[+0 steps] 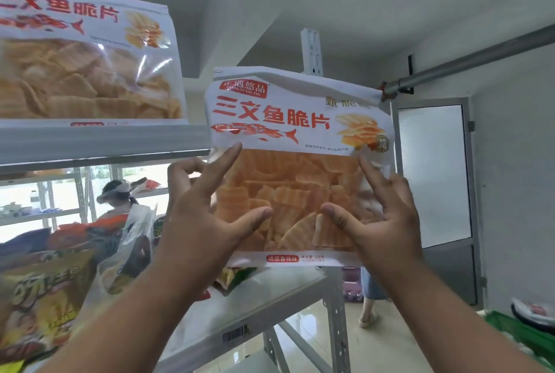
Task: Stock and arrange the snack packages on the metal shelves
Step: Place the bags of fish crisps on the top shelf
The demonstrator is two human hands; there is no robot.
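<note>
A person is holding a bag of salmon crisps (297, 162) upright in front of a metal shelving unit, the left hand (207, 207) and the right hand (378, 216) gripping its lower half from either side. Each thumb is pressing on the clear window over the orange crisps, each forefinger is pointing up along the front of the bag, and the other fingers are curling behind it. Large red characters on the white upper panel are reading 三文鱼脆片 above a drawing of a red fish, and a red brand block at the top left is carrying white characters too blurred to read for certain. A red oval label is sitting on the bag's bottom strip beside small print that cannot be made out.

A second bag of the same crisps (87, 57) is standing on the upper shelf (99, 139) at left, showing the same red title. On the lower shelf (270, 297), just below the held bag, a barcode sticker (235, 335) is showing on the front edge, and mixed snack packets (45, 297) with yellow and orange printing are lying in a heap to the left. Beyond the shelving, another person in a white visor (115, 191) is standing among more racks. A grey door (435, 192) is standing at right under a metal pipe (468, 63).
</note>
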